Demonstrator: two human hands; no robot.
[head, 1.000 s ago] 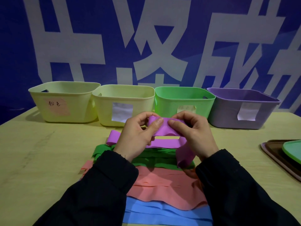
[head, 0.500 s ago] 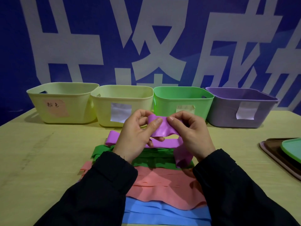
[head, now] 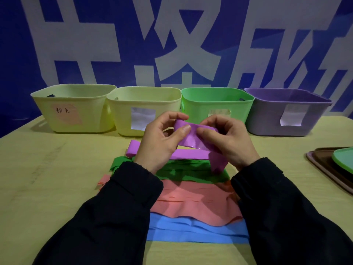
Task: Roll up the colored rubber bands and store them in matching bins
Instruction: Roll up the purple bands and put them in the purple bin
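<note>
The left hand (head: pixel 160 144) and right hand (head: pixel 227 142) were pinching the purple rubber band (head: pixel 188 135) above the tabletop (head: pixel 57 188); compared with a second before, it was lifted slightly and rolling had barely advanced. Handwritten "粉色" was readable on the leftmost yellow bin (head: pixel 76 108).

Purple band (head: pixel 188 135) in the grip; green (head: pixel 191 172), salmon (head: pixel 191 203), blue bands (head: pixel 194 231) nearer; yellow (head: pixel 76 109), green (head: pixel 215 104), purple bins (head: pixel 286 111) beyond.
</note>
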